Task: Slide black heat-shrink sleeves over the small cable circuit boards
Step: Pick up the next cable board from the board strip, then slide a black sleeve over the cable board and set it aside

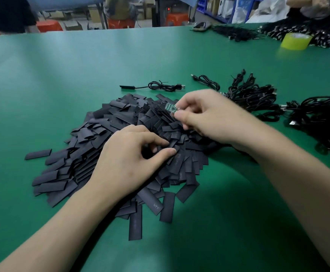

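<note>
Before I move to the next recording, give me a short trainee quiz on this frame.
1. True or false: the right hand pinches a small circuit board above the sleeve pile.
2. What do the fingers of the left hand pinch? A) a black sleeve in the pile; B) a USB plug; C) a cardboard box.
3. Fill in: the yellow-green tape roll stands on the table's far ____ side.
Key: 1 true; 2 A; 3 right.
</note>
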### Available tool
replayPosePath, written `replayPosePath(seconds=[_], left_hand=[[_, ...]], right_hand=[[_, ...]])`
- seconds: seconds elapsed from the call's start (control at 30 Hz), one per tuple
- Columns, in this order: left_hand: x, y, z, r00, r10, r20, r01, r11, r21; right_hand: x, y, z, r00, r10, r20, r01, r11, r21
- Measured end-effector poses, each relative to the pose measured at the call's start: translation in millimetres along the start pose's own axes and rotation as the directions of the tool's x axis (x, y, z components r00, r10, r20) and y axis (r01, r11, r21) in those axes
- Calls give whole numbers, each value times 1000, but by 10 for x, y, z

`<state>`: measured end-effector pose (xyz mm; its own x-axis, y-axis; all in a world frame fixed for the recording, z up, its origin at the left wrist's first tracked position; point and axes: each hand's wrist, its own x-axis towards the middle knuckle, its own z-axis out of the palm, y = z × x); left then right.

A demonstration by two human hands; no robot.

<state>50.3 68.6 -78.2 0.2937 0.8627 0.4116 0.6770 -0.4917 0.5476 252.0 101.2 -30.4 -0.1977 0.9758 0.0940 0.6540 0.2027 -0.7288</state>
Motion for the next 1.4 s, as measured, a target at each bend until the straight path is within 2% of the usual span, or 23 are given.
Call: replayPosePath(seconds=[0.2, 0.33, 0.47, 0.57, 0.67, 0.77, 0.97, 1.1, 1.4], left_hand=[[16, -8, 2, 997, -49, -66, 46, 998, -48], [30, 7, -14, 987, -106, -124, 80, 978, -193], [32, -12, -9, 981, -154, -117, 113, 946, -303], [21, -7, -9, 987, -93, -134, 52, 958, -282], [22, 1, -39, 987, 65, -149, -84, 989, -124], [28, -37, -55, 978, 119, -170, -130, 990, -55], [47, -75, -70, 973, -10, -232, -28, 987, -159], [50, -94, -73, 968, -72, -242, 19, 977, -214], [56, -104, -63, 965, -124, -230, 60, 963, -264]], right_hand=[[-143, 81, 236, 993, -81, -87, 84, 996, 35], [-217, 92, 279, 991, -114, -74, 124, 982, 141], [-224, 97, 319, 992, -101, -82, 110, 987, 114], [-218, 93, 340, 992, -97, -81, 106, 987, 122], [-217, 110, 334, 993, -94, -75, 105, 980, 168], [-219, 114, 355, 993, -103, -58, 113, 972, 204], [-188, 131, 311, 996, -54, -68, 77, 918, 389], [-185, 168, 338, 993, -79, -87, 100, 954, 282], [-193, 167, 337, 987, -69, -146, 116, 932, 344]])
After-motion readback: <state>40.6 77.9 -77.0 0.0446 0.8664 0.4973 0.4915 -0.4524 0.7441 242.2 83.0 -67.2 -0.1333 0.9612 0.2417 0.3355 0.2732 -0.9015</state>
